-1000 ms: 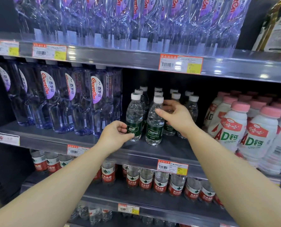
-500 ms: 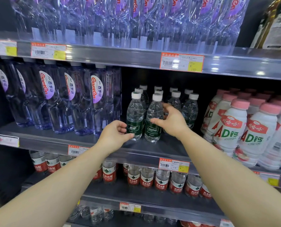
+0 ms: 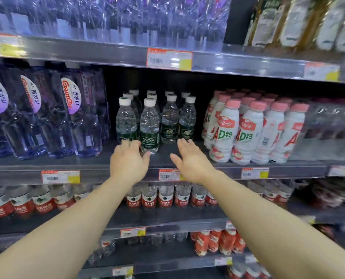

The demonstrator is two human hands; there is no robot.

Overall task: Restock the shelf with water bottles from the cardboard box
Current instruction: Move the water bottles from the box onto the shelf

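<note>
Several small green-label water bottles [image 3: 149, 125] with white caps stand in rows on the middle shelf [image 3: 95, 164]. My left hand [image 3: 128, 161] hovers in front of the two front-left bottles, fingers relaxed, holding nothing. To its right, my right hand [image 3: 189, 158] has its fingers spread, and they point toward the bottles behind it [image 3: 186, 121]. Whether either hand touches a bottle is unclear. The cardboard box is out of view.
Tall purple-label bottles [image 3: 71, 117] stand left of the water bottles and pink-capped white drink bottles [image 3: 246, 129] stand right. Red-label bottles [image 3: 165, 196] fill the shelf below. Price tags [image 3: 168, 58] line the shelf edges. More bottles crowd the top shelf.
Both hands have let go of the front bottles and drawn back toward the shelf edge. The camera view has shifted right and down, with motion blur.
</note>
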